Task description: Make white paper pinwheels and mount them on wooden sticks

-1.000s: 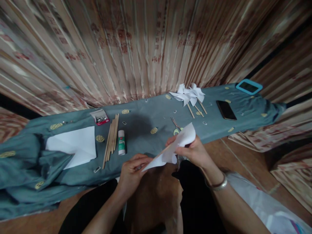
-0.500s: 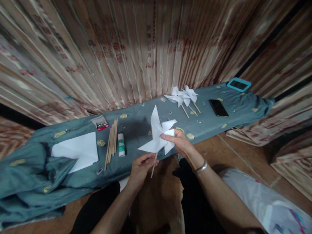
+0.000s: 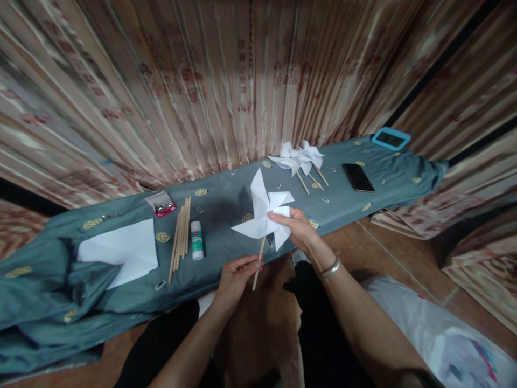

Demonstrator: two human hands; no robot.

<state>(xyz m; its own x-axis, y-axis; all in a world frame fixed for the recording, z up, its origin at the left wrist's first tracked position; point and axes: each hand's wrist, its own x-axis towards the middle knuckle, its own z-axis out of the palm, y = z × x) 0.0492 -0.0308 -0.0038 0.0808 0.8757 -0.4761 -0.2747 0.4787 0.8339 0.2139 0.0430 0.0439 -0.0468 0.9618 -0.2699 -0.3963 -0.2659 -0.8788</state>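
Note:
A white paper pinwheel (image 3: 262, 213) on a thin wooden stick (image 3: 262, 249) is held up over the front edge of the cloth-covered table. My left hand (image 3: 239, 274) pinches the stick below the paper blades. With its thumb near the centre, my right hand (image 3: 299, 229) grips the right side of the blades; its other fingers are partly hidden behind the paper. Behind it, several finished-looking white pinwheels (image 3: 291, 158) lie together on the cloth.
On the green table cloth (image 3: 226, 207) are white paper sheets (image 3: 129, 248), several wooden sticks (image 3: 180, 234), a glue stick (image 3: 196, 241) and a small packet of metal pieces (image 3: 161, 203). A dark phone (image 3: 358, 178) and a blue-framed device (image 3: 391, 139) lie to the right. A plastic bag (image 3: 407, 318) sits on the floor.
My left hand has slid a little lower relative to the blades, so more stick shows between hand and paper. The blades have turned slightly, and the view has shifted a little.

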